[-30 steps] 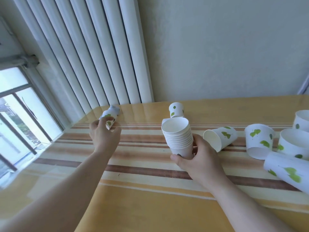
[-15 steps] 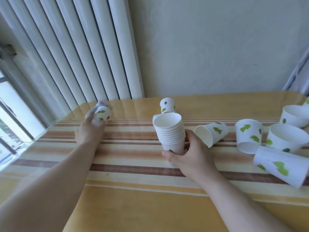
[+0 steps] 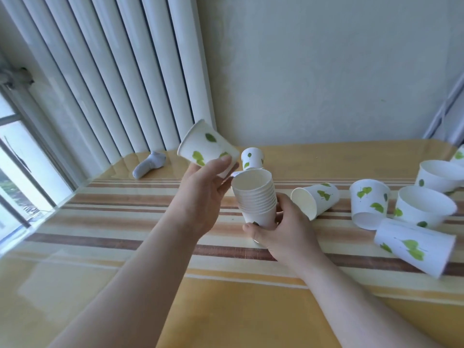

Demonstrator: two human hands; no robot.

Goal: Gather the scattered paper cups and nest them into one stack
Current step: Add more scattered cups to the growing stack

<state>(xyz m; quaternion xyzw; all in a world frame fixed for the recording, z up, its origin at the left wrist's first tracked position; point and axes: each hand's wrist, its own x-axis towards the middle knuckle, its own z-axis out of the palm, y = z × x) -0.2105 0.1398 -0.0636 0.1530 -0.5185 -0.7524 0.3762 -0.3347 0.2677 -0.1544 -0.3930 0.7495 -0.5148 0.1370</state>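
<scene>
Stack [image 3: 256, 197] gripped by right hand [image 3: 286, 232]; left hand [image 3: 203, 194] holds tilted cup [image 3: 206, 149] just beside it

pale wall [image 3: 326, 71], daylit window [image 3: 17, 156]

No text, label, brand, number or sign can be read anywhere. The cups [image 3: 369, 203] carry only green leaf prints, with no lettering on them. The tablecloth [image 3: 125, 247] has plain stripes and no words. The grey object [image 3: 148, 165] by the radiator [image 3: 113, 71] shows no marking that can be made out, and the wall [image 3: 326, 71] is bare of writing.
</scene>
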